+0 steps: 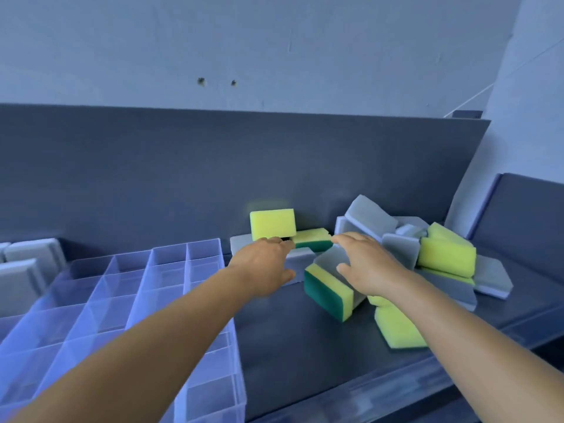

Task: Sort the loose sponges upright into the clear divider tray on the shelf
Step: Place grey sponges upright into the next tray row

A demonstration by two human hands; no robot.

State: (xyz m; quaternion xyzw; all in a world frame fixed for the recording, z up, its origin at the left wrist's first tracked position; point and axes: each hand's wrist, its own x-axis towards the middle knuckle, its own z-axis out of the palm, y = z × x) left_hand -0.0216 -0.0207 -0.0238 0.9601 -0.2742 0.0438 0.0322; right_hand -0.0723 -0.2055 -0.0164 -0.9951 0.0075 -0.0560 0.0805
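Both arms reach across the grey shelf [274,346] toward a heap of loose sponges [442,257]. The left hand [262,264] rests loosely open on a grey sponge [300,264], just right of the clear divider tray [171,270]. The right hand [366,264], its grip closed, holds another grey sponge [331,259] beside a tilted yellow-green sponge [328,291].

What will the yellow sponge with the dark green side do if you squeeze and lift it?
The yellow foam sponge with the dark green scrub side probably squashes a little, since it looks like foam. It is likely light. Its flat, blocky sides suggest it will not roll.
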